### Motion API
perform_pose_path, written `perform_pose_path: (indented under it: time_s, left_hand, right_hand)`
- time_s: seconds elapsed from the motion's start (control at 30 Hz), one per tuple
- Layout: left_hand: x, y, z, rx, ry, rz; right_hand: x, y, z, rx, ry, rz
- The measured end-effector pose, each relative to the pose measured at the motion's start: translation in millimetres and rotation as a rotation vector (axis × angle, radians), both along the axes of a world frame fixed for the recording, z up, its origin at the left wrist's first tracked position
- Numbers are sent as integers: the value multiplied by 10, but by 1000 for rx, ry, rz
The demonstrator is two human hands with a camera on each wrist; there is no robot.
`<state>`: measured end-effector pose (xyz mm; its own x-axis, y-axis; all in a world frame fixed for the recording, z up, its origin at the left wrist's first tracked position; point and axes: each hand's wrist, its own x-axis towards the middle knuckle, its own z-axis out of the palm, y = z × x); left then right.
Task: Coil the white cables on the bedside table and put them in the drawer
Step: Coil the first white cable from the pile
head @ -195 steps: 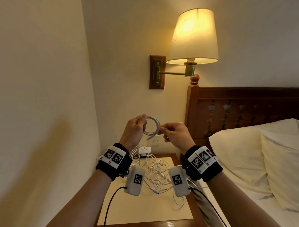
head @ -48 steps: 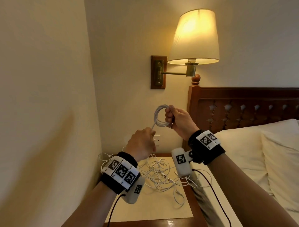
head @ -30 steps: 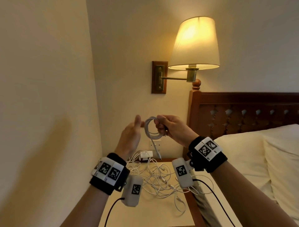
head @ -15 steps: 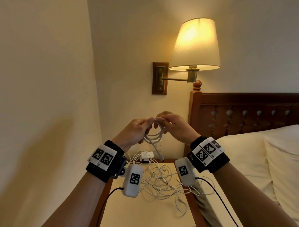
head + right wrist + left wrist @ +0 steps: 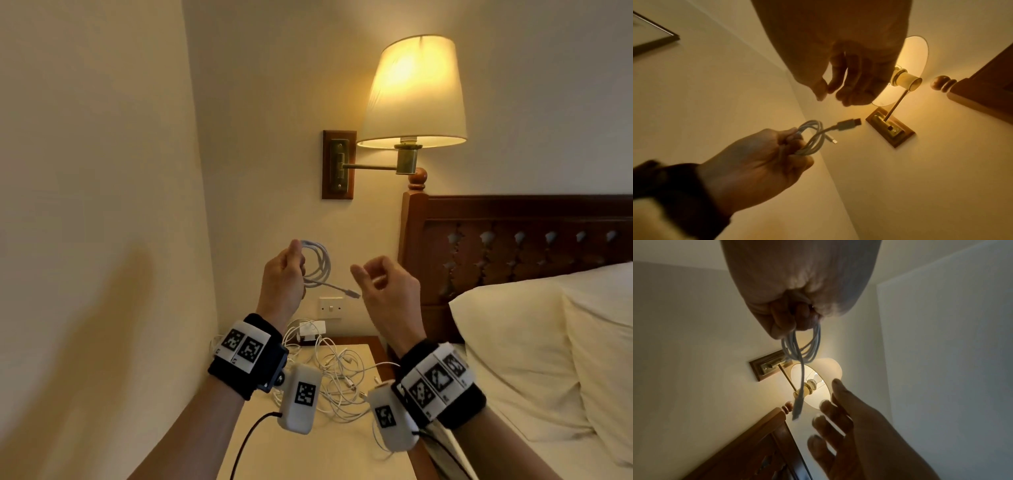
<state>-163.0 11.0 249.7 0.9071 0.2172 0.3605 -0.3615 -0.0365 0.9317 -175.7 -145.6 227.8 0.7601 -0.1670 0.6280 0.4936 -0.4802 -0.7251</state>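
The left hand holds one coil of white cable up in the air, its fingers curled round the bundled loops. A short tail sticks out of the coil toward the right hand, ending in a plug just short of that hand's fingertips; a second, smaller plug pokes out beside the loops. The right hand hovers near, holding nothing, its fingers loosely curled with thumb and forefinger close together, as if about to take the loose plug.

By my reading, this first cable is nearly coiled: the loops are formed, and only the free tail is left to tuck or wrap. It is not yet in the drawer, and no drawer shows in any view, so I cannot tell whether one is open.

Most of the job is left. Below both hands, on the worktop, lies a tangle of white cables, uncoiled and crossing one another, with a white charger at the back by the wall. Each of those has to be pulled free, coiled and stowed.
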Motion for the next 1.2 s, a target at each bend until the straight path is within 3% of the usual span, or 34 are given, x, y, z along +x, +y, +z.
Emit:
perform_pose_path:
  time_s: [0.1, 0.17, 0.47, 0.57, 0.73, 0.83, 1.0, 1.2]
  left_hand:
    - [5, -73, -48, -55, -36, -1]
    - [-4, -126, -88, -75, -38, -32]
    - [-12, -97, -262, -223, -37, -305]
    - [-35, -90, -274, -272, -40, -387]
    - [-46, -71, -283, -315, -29, -459]
    - [-44, -65, -271, -315, -16, -456]
    - [-54, -65, -232, -350, 32, -439]
    - [-88, -79, -180, -385, 73, -400]
  right_hand:
    - [-112, 131, -108, 96, 229, 171]
    - [-89, 192, -114, 307, 353, 267]
    - [-19, 213, 46, 980, 666, 529]
    - [8, 166, 93, 900, 736, 541]
    - [57, 96, 125, 819, 668, 513]
    - [79, 64, 123, 764, 650, 512]
    - [56, 38, 151, 461, 621, 532]
    - [35, 35, 147, 410, 588, 499]
